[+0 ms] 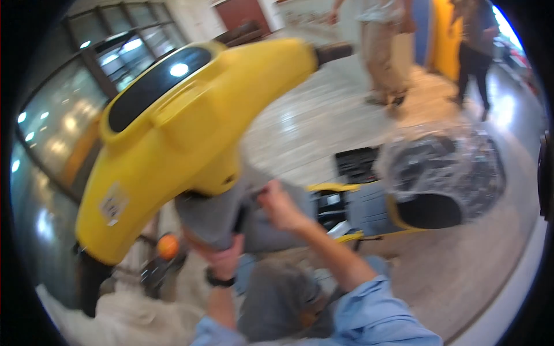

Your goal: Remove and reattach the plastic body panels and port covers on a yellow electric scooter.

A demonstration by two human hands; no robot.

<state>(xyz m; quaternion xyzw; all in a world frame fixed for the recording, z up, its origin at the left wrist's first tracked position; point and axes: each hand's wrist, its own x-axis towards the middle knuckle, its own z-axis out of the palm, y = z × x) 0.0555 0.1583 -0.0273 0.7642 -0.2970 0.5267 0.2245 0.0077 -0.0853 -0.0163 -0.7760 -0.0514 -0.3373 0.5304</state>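
Presently, the grey panel (202, 222) is seen beneath the yellow cowl (225, 109). Its lower edge is touched by the left hand (226, 260), its face by the right hand (280, 209); whether anything is gripped cannot be told.

smooth, matt plastic front panel (268, 232)

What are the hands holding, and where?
The left hand seems to hold the grey panel by its lower edge; the right hand is too blurred to tell.
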